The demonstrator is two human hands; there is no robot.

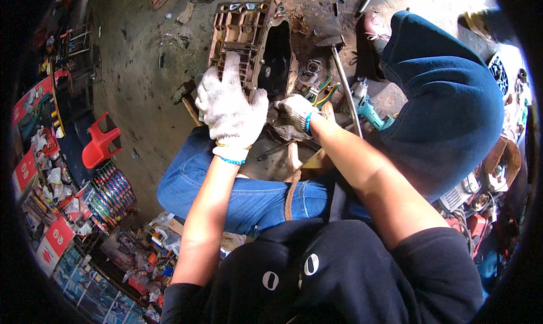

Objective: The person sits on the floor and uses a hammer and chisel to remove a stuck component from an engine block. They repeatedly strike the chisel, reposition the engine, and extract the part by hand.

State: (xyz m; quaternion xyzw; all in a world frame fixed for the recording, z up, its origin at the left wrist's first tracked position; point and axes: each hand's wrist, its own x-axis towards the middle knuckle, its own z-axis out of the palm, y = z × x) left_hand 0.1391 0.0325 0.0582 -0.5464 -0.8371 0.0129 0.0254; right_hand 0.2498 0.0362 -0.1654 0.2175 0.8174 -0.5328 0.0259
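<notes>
A ribbed metal engine casing (240,27) stands on the floor in front of me, with a dark hollow on its right side. My left hand (231,106), in a white knitted glove, rests on the near part of its ribbed face with the fingers stretched out. At the casing's near right edge is my right hand (295,110), also gloved, its fingers curled closed. Whatever those fingers hold is hidden. Just right of that hand lie pliers with green and yellow handles (327,93), and beyond them a long-handled hammer (346,80).
A teal power tool (372,114) lies beside my bent right leg (447,97). Small metal parts (312,68) are scattered right of the casing. A metal bar (367,0) lies farther off. Leftward are a red plastic chair (102,143) and crowded shelves (56,188).
</notes>
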